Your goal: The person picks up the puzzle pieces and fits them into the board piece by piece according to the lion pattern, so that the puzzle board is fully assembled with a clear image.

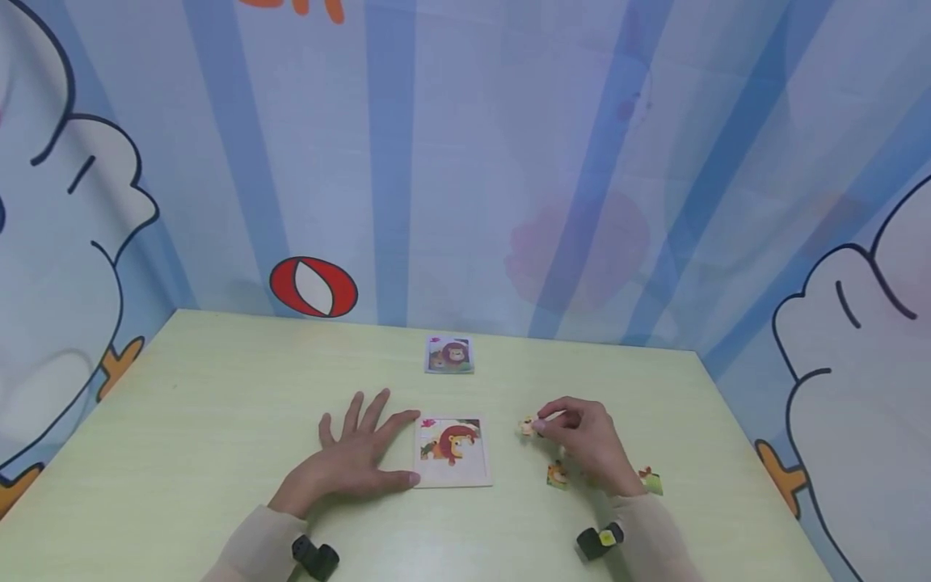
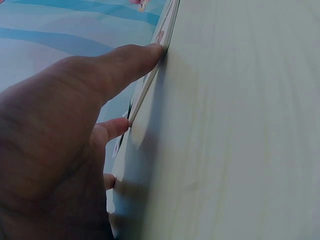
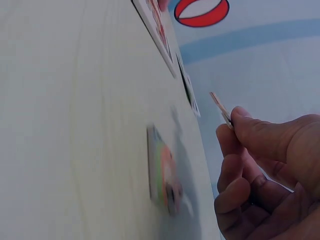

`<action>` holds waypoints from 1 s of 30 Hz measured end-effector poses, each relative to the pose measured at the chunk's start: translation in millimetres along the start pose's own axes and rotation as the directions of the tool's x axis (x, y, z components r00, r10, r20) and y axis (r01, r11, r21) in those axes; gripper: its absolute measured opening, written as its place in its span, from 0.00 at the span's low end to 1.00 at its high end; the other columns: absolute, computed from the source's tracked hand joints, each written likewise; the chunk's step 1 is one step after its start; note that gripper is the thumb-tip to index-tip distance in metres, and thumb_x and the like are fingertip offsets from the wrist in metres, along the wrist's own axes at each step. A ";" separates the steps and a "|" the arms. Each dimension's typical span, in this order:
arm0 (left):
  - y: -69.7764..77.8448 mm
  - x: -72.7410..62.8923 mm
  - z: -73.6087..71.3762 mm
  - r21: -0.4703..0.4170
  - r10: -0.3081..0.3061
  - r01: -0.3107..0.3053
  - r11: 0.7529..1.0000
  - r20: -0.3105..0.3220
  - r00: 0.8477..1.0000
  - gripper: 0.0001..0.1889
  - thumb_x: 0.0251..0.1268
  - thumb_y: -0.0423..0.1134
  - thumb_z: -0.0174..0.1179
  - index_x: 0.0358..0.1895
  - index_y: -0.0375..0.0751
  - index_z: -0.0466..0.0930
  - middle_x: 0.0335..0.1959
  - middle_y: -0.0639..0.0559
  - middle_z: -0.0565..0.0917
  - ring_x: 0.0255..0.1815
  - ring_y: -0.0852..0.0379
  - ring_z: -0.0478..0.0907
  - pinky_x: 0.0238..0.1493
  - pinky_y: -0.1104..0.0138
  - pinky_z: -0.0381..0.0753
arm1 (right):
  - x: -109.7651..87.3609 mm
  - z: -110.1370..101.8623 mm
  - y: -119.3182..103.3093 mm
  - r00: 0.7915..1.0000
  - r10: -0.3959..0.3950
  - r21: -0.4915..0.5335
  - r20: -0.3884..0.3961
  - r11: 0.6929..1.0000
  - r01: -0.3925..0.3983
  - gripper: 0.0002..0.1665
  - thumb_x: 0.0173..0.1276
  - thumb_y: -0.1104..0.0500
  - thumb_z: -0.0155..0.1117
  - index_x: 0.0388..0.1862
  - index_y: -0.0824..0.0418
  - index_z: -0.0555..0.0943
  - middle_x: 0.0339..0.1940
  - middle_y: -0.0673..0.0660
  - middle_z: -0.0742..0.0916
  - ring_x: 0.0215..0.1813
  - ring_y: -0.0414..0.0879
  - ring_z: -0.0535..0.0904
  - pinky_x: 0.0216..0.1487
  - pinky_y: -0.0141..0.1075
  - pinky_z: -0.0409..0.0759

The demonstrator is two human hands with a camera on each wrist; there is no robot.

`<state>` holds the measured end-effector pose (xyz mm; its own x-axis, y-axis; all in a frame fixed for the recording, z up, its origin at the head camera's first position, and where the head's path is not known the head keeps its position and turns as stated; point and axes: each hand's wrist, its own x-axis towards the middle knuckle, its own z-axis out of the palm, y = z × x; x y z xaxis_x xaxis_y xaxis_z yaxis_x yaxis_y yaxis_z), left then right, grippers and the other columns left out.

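The left hand (image 1: 360,461) is spreading its fingers, thumb and forefinger apart and only touching the left edge of the puzzle board (image 1: 469,477), presumably for steadying it. The board is lying flat on the surface (image 1: 182,436), its upper part showing a lion picture and its lower part showing bare white. Behind it, a picture card (image 1: 449,356) is standing well apart, facing the person; its lion picture is probably serving as a guide. Just beyond the board's right side, a puzzle piece (image 1: 527,427) is being pinched between the thumb and forefinger of the right hand (image 1: 589,440), off the surface and held by its edge, seemingly leaving most of it free. Nearer the person, an orange loose piece (image 1: 557,474) is lying close to that hand. A dark wrist camera (image 1: 600,540) is hanging by the right sleeve (image 1: 650,533). Farthest right, a green piece (image 1: 651,481) is lying beside the forearm, which is partly blocking it from the head view.
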<state>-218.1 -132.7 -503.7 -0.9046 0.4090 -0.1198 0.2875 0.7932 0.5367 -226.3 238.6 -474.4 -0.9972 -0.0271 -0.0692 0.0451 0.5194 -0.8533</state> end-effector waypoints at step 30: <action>-6.4 5.0 4.8 0.028 -0.019 0.019 0.999 0.015 1.000 0.50 0.61 0.74 0.67 0.85 0.65 0.58 0.92 0.41 0.40 0.91 0.27 0.28 0.75 0.18 0.26 | 8.7 78.5 -37.0 0.991 -0.059 -0.155 0.116 0.985 0.077 0.04 0.66 0.56 0.80 0.37 0.54 0.92 0.26 0.50 0.90 0.29 0.43 0.77 0.35 0.36 0.73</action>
<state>-222.9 -133.6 -511.7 -0.9052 0.4002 -0.1428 0.2790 0.8132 0.5107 -232.0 152.1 -484.0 -0.9845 -0.1569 -0.0780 -0.0417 0.6422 -0.7654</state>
